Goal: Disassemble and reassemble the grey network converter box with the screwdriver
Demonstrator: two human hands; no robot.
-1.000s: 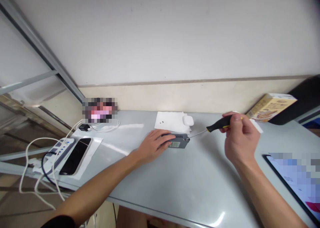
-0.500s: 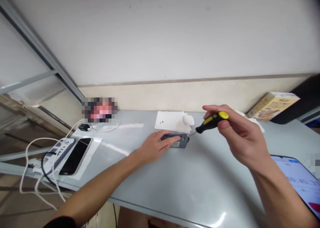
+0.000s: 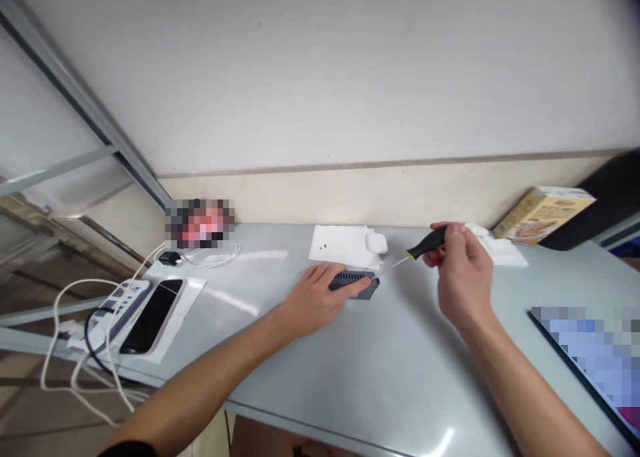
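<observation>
My left hand [image 3: 316,298] is wrapped over a small dark grey slotted metal box [image 3: 364,295] on the table, its index finger stretched along the top toward the right end. A black and yellow screwdriver [image 3: 426,245] is in my right hand [image 3: 464,273], fingers closed round the handle. The shaft slants down to the left, and its tip meets the box's right end beside my left fingertip; exact contact is too small to make out. Just behind the box lies a white paper sheet [image 3: 337,240] bearing tiny dark pieces [image 3: 323,247] and a rounded white case [image 3: 377,243].
On the left are a phone [image 3: 153,317], a power strip [image 3: 120,307] and looping white cables [image 3: 53,337]. A yellowish carton [image 3: 545,215] and crumpled tissue [image 3: 507,251] stand back right. A lit screen device [image 3: 580,350] lies front right. The wall [image 3: 320,197] borders the table.
My right hand has turned over on the screwdriver and drawn slightly right, so the handle's yellow end is covered. My left index finger has slid toward the box's right end.
</observation>
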